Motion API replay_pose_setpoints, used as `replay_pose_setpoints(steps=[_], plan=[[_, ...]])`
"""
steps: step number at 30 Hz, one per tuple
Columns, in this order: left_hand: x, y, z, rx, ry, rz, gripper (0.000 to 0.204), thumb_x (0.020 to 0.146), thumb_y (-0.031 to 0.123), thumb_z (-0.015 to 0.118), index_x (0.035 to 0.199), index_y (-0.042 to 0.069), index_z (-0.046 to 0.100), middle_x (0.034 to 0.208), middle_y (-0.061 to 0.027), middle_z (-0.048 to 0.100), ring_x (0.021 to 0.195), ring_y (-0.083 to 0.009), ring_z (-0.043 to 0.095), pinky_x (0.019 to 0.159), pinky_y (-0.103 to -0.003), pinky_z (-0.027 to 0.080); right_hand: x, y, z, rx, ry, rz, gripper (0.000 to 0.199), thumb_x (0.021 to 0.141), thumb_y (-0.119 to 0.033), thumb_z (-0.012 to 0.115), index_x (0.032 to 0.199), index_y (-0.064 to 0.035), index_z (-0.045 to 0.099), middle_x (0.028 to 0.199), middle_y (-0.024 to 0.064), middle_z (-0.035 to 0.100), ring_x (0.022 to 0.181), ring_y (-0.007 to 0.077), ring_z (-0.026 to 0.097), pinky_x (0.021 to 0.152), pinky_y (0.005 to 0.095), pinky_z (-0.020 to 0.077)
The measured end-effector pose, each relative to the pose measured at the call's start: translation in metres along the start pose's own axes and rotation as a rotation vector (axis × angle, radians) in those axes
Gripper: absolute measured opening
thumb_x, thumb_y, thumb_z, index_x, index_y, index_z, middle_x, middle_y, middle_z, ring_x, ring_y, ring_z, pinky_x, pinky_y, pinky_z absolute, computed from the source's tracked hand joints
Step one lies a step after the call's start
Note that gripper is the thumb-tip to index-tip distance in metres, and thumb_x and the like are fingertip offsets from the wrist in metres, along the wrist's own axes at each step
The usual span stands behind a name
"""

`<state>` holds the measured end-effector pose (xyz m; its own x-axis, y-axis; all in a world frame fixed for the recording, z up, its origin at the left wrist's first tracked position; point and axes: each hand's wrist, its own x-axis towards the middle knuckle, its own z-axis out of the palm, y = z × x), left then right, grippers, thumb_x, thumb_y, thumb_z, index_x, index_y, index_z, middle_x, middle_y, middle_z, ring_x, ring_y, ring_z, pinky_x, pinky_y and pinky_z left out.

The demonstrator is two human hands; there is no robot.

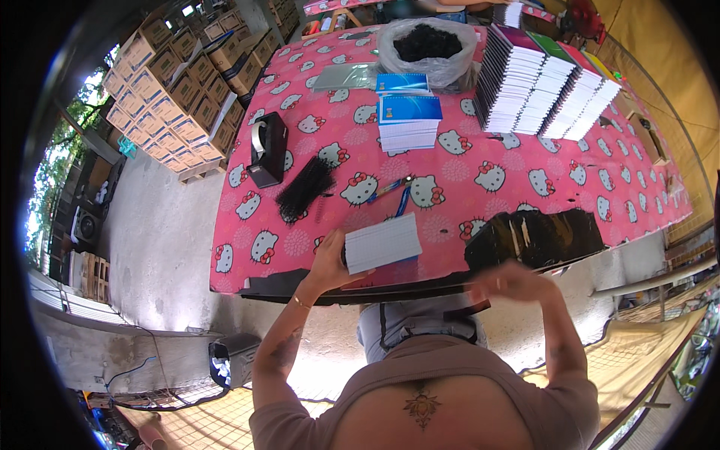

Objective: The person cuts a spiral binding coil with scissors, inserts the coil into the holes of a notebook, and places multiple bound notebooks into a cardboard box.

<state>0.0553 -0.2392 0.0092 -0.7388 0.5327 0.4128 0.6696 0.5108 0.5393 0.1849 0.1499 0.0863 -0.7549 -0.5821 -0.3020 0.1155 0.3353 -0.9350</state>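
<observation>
My left hand (328, 264) is closed around the left end of a small ruled notepad (384, 244) with white lined pages, close to the table's front edge. A bit of blue shows beneath its lower right corner. To the right, my right hand (514, 283) hangs at the table edge, apart from the pad. Motion smears its fingers, so whether it holds anything is unclear. Beyond the pad lie a blue pen (403, 201) and a slim multicoloured tool (388, 190). A bundle of black binding coils (306, 187) rests to the left of them.
A black tape dispenser (267, 150) stands at the left. Blue-covered pads (409, 120) are stacked farther back, before a plastic bag (427, 49) of black coils. Tall stacks of spiral notebooks (536, 86) fill the back right. Cartons (169, 105) are piled left of the table.
</observation>
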Motion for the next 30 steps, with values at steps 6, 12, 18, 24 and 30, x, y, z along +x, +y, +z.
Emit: replay_pose_setpoints(steps=[6, 12, 18, 24, 30], plan=[[-0.024, 0.027, -0.015, -0.195, 0.149, -0.155, 0.077, 0.056, 0.024, 0.092, 0.119, 0.0, 0.054, 0.107, -0.0165, 0.062, 0.1, -0.0325, 0.062, 0.082, -0.04, 0.051, 0.169, 0.04, -0.007, -1.02, 0.566, -0.395, 0.055, 0.083, -0.024, 0.067, 0.136, -0.0155, 0.052, 0.143, 0.0142, 0.045, 0.127, 0.035, 0.048, 0.101, 0.0541, 0.0383], [-0.027, 0.054, -0.027, -0.895, 0.103, -0.48, 0.079, 0.066, 0.009, 0.085, 0.134, -0.002, 0.048, 0.121, -0.0126, 0.062, 0.115, -0.02, 0.057, 0.1, -0.035, 0.045, 0.254, 0.031, -0.011, -1.167, 0.582, -0.337, 0.054, 0.088, -0.036, 0.063, 0.137, -0.0169, 0.052, 0.146, 0.0136, 0.043, 0.134, 0.0321, 0.043, 0.103, 0.0543, 0.035], [0.027, 0.041, -0.007, -0.998, -0.023, -0.637, 0.071, 0.073, 0.032, 0.078, 0.132, 0.0, 0.053, 0.117, -0.0091, 0.063, 0.109, -0.0211, 0.059, 0.098, -0.035, 0.044, 0.211, 0.01, -0.046, 0.703, 0.203, -0.324, 0.069, 0.094, -0.042, 0.063, 0.148, -0.008, 0.038, 0.138, 0.0107, 0.049, 0.127, 0.0272, 0.048, 0.105, 0.0414, 0.0385], [0.126, 0.023, 0.03, -0.823, -0.382, -0.81, 0.066, 0.075, 0.049, 0.074, 0.123, 0.006, 0.06, 0.108, -0.0062, 0.066, 0.096, -0.0155, 0.062, 0.083, -0.031, 0.047, 0.171, 0.014, -0.077, 0.522, 0.557, -0.315, 0.082, 0.087, -0.031, 0.076, 0.151, -0.007, 0.031, 0.128, 0.0138, 0.055, 0.114, 0.0265, 0.058, 0.099, 0.0408, 0.0445], [0.156, 0.009, 0.042, 0.009, 0.035, -0.571, 0.068, 0.076, 0.055, 0.072, 0.116, 0.0, 0.063, 0.097, -0.0117, 0.069, 0.088, -0.0286, 0.067, 0.081, -0.043, 0.051, 0.207, 0.009, -0.108, 0.427, 0.661, -0.127, 0.076, 0.086, -0.032, 0.076, 0.146, -0.0052, 0.037, 0.127, 0.0167, 0.056, 0.111, 0.0263, 0.059, 0.093, 0.0407, 0.0489]])
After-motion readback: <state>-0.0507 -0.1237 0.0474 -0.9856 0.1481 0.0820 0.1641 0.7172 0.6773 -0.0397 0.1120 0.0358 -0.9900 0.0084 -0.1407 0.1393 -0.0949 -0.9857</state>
